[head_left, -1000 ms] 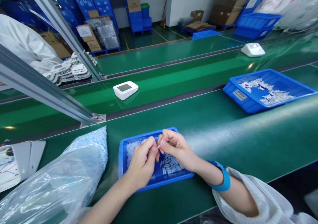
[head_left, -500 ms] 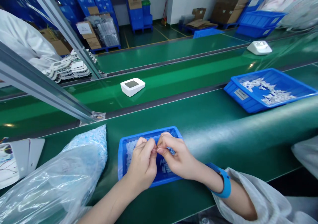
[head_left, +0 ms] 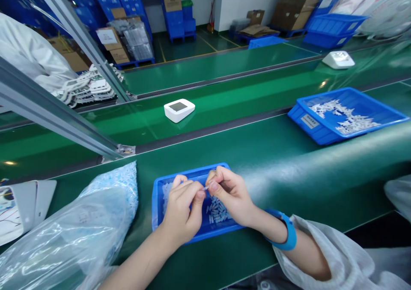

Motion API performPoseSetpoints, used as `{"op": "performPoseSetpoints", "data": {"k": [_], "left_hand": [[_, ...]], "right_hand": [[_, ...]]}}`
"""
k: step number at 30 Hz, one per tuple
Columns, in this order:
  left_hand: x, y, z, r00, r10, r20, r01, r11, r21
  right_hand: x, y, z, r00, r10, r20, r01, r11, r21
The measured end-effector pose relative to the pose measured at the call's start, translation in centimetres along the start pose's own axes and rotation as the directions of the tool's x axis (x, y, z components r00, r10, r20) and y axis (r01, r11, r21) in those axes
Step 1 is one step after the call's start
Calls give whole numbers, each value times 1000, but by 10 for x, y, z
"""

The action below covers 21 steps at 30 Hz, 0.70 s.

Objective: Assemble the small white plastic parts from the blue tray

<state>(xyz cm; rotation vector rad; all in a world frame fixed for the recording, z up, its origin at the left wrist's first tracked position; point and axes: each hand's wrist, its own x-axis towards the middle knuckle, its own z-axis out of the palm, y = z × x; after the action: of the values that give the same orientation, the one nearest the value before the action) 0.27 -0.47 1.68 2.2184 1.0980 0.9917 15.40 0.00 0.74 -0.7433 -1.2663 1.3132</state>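
Observation:
Over a small blue tray [head_left: 155,208], my left hand [head_left: 183,208] and my right hand [head_left: 231,195] meet fingertip to fingertip. Between them is a tiny whitish plastic piece [head_left: 205,188], pinched by the left thumb and fingers at one end and by the right at the other. Its exact kind is too small to tell. Inside the tray, whitish translucent bits [head_left: 166,191] lie at the left, partly behind my left hand. Several small pale-blue and white pieces [head_left: 218,211] lie at the right, below my right hand.
A clear plastic bag [head_left: 105,204] of pale-blue pieces lies left of the tray, beside a white housing with wires [head_left: 19,213]. At the right stands a larger blue bin [head_left: 316,129] with white parts. White devices [head_left: 179,111] sit on the green conveyor. A metal post [head_left: 64,106] rises at left.
My hands have drawn slightly apart, and the small piece between them now shows. The white devices on the conveyor have shifted to the right.

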Motion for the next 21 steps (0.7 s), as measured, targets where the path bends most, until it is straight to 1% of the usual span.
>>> {"op": "performPoseSetpoints", "data": {"k": [3,6,10,12,17,19,21], "left_hand": [[1,3,5,991,92,-97,-88,995,46],[0,4,10,977,114,-181,-98,991,95],[-2,3,14,948,194,-254,-160,976,151],[-2,2,15,941,215,-262,-176,970,165],[0,1,14,954,195,-228,-158,972,173],[1,2,12,967,164,-198,-132,978,164],[2,2,9,981,97,-166,-78,990,115]], "right_hand": [[-3,-1,4,1000,-10,0,10,999,36],[-6,1,6,1000,-17,1,17,1000,17],[-8,2,6,1000,-17,26,17,1000,-16],[-7,1,6,1000,0,25,0,1000,-24],[-2,-2,6,997,61,38,-60,998,-21],[-1,-1,6,998,64,11,-64,998,5],[0,1,5,999,48,-22,-47,998,43]]}}
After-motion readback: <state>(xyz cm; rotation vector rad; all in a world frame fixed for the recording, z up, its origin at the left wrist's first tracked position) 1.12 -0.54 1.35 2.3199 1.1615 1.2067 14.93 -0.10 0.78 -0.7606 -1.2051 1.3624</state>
